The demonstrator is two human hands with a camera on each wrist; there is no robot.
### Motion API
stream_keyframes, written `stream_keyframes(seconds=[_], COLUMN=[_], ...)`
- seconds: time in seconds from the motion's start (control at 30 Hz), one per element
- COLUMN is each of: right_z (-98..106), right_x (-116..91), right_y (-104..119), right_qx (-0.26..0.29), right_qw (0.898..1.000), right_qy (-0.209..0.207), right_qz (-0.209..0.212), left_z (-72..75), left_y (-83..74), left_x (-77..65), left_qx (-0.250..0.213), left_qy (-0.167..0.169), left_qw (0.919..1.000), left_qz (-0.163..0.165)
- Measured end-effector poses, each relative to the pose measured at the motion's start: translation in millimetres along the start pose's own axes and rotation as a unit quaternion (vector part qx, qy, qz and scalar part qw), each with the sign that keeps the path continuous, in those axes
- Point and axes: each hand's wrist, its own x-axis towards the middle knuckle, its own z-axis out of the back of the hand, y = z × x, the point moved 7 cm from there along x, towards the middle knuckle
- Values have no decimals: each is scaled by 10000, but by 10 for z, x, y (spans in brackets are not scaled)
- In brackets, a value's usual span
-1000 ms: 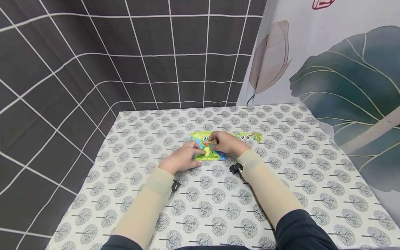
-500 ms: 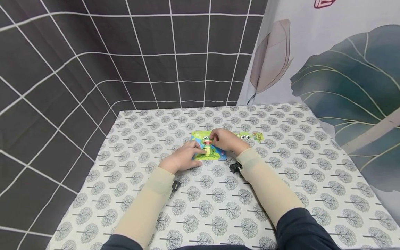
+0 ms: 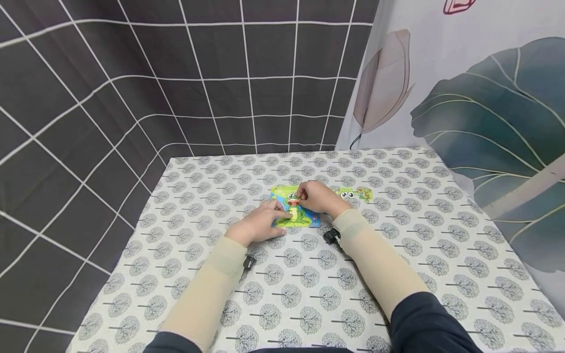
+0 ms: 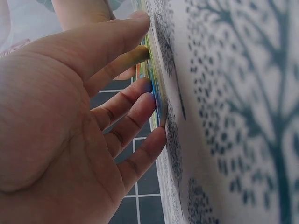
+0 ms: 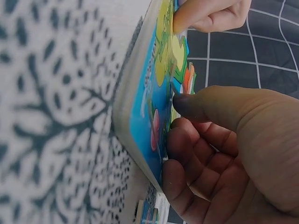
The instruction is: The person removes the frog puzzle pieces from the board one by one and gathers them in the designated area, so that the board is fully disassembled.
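Observation:
A flat frog puzzle board, green and blue, lies on the tablecloth. My left hand comes in from its left side, fingers mostly straight. Its index fingertip presses on the frog's yellow belly, and other fingertips touch the board's edge in the left wrist view. My right hand is over the board's upper right part. Between thumb and fingers it pinches a puzzle piece with the frog's red mouth, which stands tilted up from the board in the right wrist view. The right hand hides part of the frog's face.
Right of the board lie a green piece with two eyes and a small mottled green-brown piece. A tree-print cloth covers the table. A dark gridded curtain hangs behind and at the left.
The right fingers shift slightly at the frog's mouth, and the red mouth piece appears to tilt. The left hand stays in place on the board.

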Motion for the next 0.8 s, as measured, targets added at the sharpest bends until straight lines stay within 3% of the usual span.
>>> stream_keyframes(seconds=[0.8], right_z=[71], right_x=[-91], right_y=[-101], right_qx=[261], right_qw=[9996], right_qy=[-14], right_qz=[-43], left_z=[-25], left_y=[7], left_x=[3], left_qx=[147], left_qy=[-17], left_qw=[9999], left_qz=[60])
